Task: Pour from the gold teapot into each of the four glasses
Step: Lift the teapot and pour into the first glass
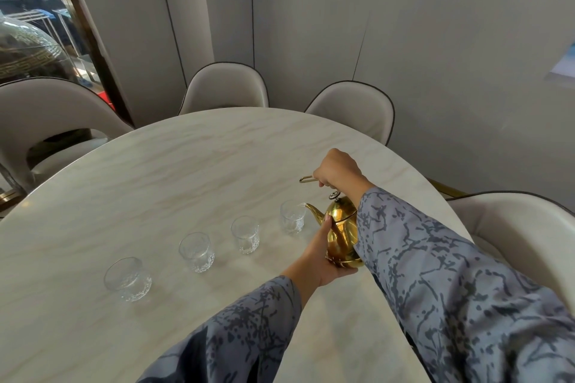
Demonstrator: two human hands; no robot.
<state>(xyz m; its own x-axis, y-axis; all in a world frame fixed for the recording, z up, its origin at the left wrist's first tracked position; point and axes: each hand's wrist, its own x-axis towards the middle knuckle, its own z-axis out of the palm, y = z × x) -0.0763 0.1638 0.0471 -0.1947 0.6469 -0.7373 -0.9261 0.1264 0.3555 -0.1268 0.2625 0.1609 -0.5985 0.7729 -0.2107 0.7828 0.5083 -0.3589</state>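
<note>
- Nearest the camera, two sleeves of grey patterned cloth run in from the bottom edge, both cut off there; nothing of the person shows beyond arms and hands.
- The left hand (323, 261) cups the base and lower side of the gold teapot (340, 228) from beneath, thumb lying up along the pot's near side; its other fingers are hidden under the pot, so how far they wrap cannot be told.
- The right forearm crosses in front of the teapot and hides the pot's right side.
- The teapot is held off the marble table (155, 171), tilted leftward, its spout tip at the rim of the rightmost glass (292, 216). Whether any liquid runs from the spout is too fine to make out.
- The right hand (337, 169) is closed in a fist on the teapot's wire handle above the knobbed lid; one end of the handle pokes out to the left of the fist.
- Three more glasses stand in a slanting row toward the lower left, apart from each other: the second glass (245, 235), the third glass (196, 252) and the nearest-left glass (127, 278). Their contents cannot be judged through the clear patterned walls.
- Beyond the table, pale chairs (225, 88) stand around it, partly hidden by the tabletop.
</note>
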